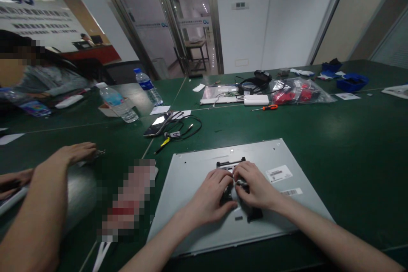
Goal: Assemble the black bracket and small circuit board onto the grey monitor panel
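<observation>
While both hands work close together over its middle, one flat grey panel (191,178) lies on the green table (357,157), one black bracket (255,214) set on its face. The left hand (212,191) is half curled at the bracket, thumb spread away from the bent fingers; the right hand (255,182) is curled more tightly beside it, fingers and thumb at the bracket's middle. Fingertips and knuckles hide that stretch — whether either hand truly grips it I cannot tell. Two white labels sit on the panel's right half, their print too small to read. Just left of the panel lies one flat object (130,195), pixelated beyond naming; farther left are a co-worker's two hands, one (73,153) at small, indistinct bits, the other cut off by the frame. Beyond the panel's far left corner are one phone (157,124), some tangled black cables (188,136) — too looped to count — and three bottles (114,102). Past its far edge lie one orange-handled screwdriver (270,107) and one clear bag (314,95) holding red things, their shapes blurred.
</observation>
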A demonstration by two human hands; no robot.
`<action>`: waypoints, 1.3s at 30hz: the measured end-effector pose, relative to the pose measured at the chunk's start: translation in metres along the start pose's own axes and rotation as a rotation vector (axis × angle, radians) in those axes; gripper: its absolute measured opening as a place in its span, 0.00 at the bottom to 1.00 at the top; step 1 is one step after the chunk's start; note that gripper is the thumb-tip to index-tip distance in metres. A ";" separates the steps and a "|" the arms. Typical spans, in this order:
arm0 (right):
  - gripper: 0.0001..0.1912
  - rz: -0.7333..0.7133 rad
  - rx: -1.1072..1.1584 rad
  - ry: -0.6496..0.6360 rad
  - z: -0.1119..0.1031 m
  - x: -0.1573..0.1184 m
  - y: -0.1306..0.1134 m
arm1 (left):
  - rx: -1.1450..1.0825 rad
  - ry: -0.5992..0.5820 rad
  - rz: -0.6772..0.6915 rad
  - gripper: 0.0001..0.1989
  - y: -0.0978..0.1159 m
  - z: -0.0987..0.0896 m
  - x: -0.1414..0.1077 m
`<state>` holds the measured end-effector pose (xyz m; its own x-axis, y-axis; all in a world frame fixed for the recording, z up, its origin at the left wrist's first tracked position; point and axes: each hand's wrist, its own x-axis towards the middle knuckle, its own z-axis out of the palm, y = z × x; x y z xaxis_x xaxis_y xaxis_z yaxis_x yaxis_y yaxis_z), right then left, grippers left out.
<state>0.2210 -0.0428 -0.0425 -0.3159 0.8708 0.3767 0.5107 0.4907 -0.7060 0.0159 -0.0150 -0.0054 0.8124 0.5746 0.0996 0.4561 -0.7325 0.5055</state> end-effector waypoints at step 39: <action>0.17 -0.105 0.002 -0.202 -0.007 -0.006 0.004 | 0.039 0.066 0.012 0.12 0.000 0.004 0.002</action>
<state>0.2307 -0.0461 -0.0437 -0.5214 0.7909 0.3204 0.4650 0.5782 -0.6704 0.0190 -0.0154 -0.0080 0.7926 0.5878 0.1621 0.4617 -0.7522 0.4702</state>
